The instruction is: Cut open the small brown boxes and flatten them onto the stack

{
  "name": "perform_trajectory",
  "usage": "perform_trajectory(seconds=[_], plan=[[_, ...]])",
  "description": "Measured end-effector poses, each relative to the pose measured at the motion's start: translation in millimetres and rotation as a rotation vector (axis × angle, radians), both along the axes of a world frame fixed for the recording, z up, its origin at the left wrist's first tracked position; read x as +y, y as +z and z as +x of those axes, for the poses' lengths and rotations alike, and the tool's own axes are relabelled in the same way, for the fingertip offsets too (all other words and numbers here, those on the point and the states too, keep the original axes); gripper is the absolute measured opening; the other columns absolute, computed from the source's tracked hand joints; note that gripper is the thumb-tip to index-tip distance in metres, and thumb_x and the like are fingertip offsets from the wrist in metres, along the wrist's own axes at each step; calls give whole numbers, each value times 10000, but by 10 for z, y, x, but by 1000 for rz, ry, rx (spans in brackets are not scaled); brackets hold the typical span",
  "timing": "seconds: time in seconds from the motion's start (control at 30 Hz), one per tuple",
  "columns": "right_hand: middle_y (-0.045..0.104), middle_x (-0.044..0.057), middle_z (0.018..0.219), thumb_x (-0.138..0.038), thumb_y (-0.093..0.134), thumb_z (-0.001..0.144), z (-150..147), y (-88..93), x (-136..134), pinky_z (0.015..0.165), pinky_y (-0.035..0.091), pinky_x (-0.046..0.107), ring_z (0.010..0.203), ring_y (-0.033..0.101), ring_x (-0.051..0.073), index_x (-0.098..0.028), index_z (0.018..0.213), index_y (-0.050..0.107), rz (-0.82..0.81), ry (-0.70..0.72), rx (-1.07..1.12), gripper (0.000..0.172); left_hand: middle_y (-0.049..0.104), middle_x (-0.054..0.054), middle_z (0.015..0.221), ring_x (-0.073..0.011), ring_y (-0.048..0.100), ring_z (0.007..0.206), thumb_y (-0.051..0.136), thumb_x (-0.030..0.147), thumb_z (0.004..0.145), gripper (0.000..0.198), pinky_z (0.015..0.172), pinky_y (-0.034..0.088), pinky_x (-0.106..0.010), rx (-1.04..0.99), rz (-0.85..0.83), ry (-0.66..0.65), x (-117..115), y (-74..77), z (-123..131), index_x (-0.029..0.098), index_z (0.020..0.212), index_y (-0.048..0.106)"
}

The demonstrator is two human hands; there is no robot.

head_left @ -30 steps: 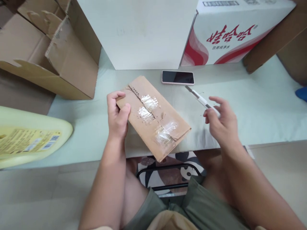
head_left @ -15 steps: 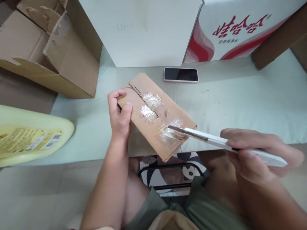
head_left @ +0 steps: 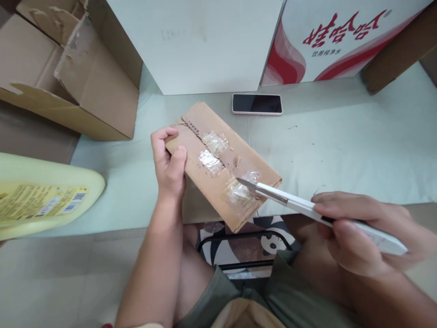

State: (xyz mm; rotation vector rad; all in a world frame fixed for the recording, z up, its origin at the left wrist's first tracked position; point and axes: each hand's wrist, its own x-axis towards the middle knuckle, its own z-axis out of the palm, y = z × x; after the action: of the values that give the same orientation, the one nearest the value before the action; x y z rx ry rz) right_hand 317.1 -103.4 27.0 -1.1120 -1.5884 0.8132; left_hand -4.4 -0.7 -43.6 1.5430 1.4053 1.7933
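A small cardboard box (head_left: 201, 171) is held tilted over the front edge of the table, its seam running diagonally across the top. My left hand (head_left: 170, 159) grips its left end, thumb on the upper face and fingers curled round the far side. Patches of clear tape (head_left: 239, 191) lie wrinkled along the seam. My right hand (head_left: 362, 228) is closed around a white utility knife (head_left: 300, 205) with its blade out. The blade's tip is at the seam, by the tape patch nearest me; whether it has gone in I cannot tell.
A phone (head_left: 257, 104) lies beyond the box on the pale green tablecloth (head_left: 341, 136). Behind it stand a white carton (head_left: 205, 50) and a red-and-white carton (head_left: 327, 59). Open cardboard boxes (head_left: 102, 91) are at left, with a yellow bottle (head_left: 48, 196) nearer me.
My right hand has dropped slightly, so the knife slants more steeply, and its tip has shifted a little left along the tape. The box and my left hand are nearly still.
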Motion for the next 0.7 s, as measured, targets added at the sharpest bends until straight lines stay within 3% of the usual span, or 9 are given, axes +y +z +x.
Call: perform_trajectory(seconds=[0.1, 0.2, 0.37, 0.53, 0.7], plan=[[724, 25, 645, -275, 660, 984, -55, 62, 16, 366, 446, 323, 439, 594, 176, -321, 1030, 829, 125, -39, -55, 181, 616, -55, 1070, -236, 582, 926, 736, 763, 809, 578, 824, 508, -389, -22, 2, 3, 5, 27, 28, 276, 1104, 636], [629, -7, 523, -291, 655, 992, -95, 108, 24, 290, 286, 285, 343, 486, 134, -302, 994, 826, 22, -40, 20, 170, 627, -59, 1070, -239, 576, 942, 748, 760, 790, 593, 842, 498, -397, -52, -14, 9, 7, 42, 44, 259, 1091, 646], [565, -12, 453, -265, 699, 935, -140, 111, 43, 265, 225, 272, 313, 449, 132, -286, 895, 838, -66, -121, 224, 146, 627, -62, 1090, -242, 580, 944, 722, 749, 811, 577, 839, 512, -402, -31, -17, -5, 7, 36, 50, 264, 1111, 636], [535, -35, 419, -262, 704, 939, -178, 80, 178, 244, 238, 224, 280, 411, 114, -246, 866, 825, -197, 18, 388, 142, 595, -67, 1067, -262, 565, 961, 743, 710, 812, 526, 853, 492, -417, -58, -22, -12, 1, 29, 53, 281, 1094, 624], [527, -57, 417, -248, 707, 918, -105, 68, 236, 232, 227, 207, 252, 379, 101, -271, 844, 832, -218, 25, 437, 148, 582, -60, 1073, -258, 563, 971, 738, 719, 800, 530, 873, 477, -416, -67, -34, -16, 5, 37, 61, 290, 1085, 609]])
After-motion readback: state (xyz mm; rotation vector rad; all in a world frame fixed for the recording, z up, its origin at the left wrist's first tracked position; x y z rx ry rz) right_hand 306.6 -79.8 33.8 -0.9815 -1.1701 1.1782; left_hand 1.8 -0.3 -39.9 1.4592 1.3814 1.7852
